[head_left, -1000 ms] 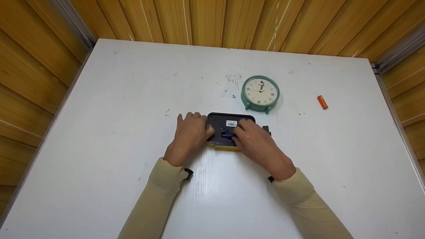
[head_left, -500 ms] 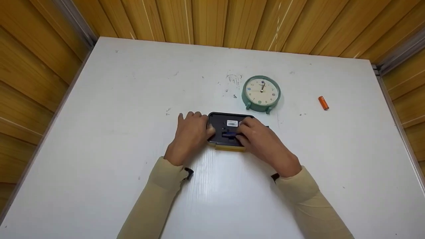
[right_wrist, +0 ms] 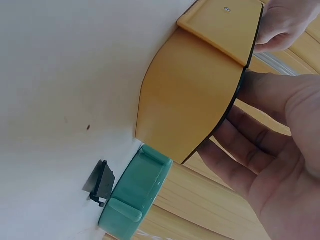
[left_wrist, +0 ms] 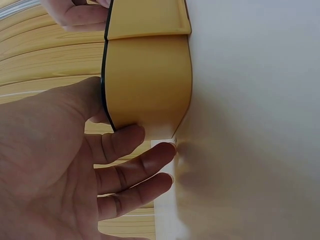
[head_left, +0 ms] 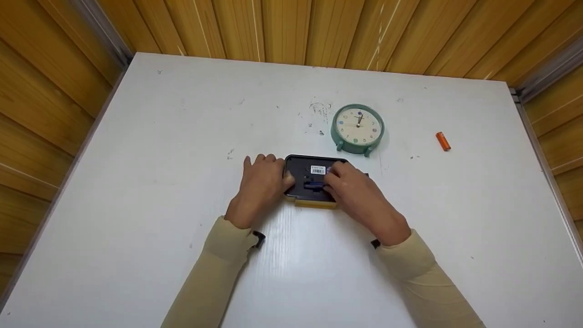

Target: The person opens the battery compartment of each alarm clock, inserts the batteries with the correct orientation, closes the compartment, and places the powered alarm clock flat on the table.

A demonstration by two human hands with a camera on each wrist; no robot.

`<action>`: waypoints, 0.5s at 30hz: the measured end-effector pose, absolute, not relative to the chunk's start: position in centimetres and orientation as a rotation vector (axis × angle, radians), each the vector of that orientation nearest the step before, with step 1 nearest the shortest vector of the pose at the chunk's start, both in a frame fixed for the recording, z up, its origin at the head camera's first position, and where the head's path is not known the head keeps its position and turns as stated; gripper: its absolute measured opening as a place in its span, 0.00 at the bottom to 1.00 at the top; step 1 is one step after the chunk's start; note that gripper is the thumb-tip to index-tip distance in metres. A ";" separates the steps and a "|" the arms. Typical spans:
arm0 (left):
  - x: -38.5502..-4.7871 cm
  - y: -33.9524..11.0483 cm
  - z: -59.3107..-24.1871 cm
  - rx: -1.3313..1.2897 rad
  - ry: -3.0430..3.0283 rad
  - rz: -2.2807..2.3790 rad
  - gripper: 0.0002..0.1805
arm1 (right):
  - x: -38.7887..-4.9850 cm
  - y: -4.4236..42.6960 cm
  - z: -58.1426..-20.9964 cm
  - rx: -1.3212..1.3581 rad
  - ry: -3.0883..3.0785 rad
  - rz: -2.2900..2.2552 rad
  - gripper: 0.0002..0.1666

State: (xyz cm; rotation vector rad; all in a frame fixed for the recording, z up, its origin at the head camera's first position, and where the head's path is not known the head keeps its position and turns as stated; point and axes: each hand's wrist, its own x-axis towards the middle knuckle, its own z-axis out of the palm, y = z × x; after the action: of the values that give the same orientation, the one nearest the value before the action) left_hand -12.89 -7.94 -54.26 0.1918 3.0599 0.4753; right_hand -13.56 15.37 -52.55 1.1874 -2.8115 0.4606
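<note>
A yellow device [left_wrist: 150, 75] [right_wrist: 187, 92] lies on the table with its black back [head_left: 298, 166] facing up. The left hand [head_left: 260, 189] [left_wrist: 45, 150] grips its left end, thumb on the back and fingers at the side. In a slot in the back sits a dark blue battery [head_left: 313, 185]. The right hand [head_left: 360, 196] [right_wrist: 280, 145] is over the right part of the back, its thumb and fingertips around the battery's right end; their exact contact is partly hidden. A white barcode label [head_left: 318, 170] shows above the slot.
A round green clock [head_left: 357, 127] [right_wrist: 135, 192] stands behind the device. A small black cover-like piece [right_wrist: 103, 182] rests beside it, mostly hidden by the right hand in the head view. An orange battery [head_left: 442, 141] lies farther right on the white table [head_left: 136, 159].
The right hand has shifted slightly right, uncovering more of the blue battery and covering more of the black piece. The left hand and the device have stayed in place.
</note>
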 end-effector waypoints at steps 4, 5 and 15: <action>-12.8 -8.0 -54.3 0.200 3.078 0.466 0.18 | -13.5 15.2 -52.8 1.213 -2.769 0.413 0.06; -12.7 -8.0 -54.4 0.206 3.089 0.463 0.18 | -13.5 15.3 -52.9 1.218 -2.755 0.417 0.05; -12.8 -8.2 -54.5 0.205 3.083 0.460 0.18 | -13.4 15.0 -52.9 1.261 -2.750 0.283 0.07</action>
State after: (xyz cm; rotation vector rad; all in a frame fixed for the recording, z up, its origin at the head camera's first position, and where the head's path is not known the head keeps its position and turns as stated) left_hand -12.78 -8.18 -54.49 0.2049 3.0832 0.4604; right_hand -13.40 15.05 -52.91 1.2612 -2.7504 0.2832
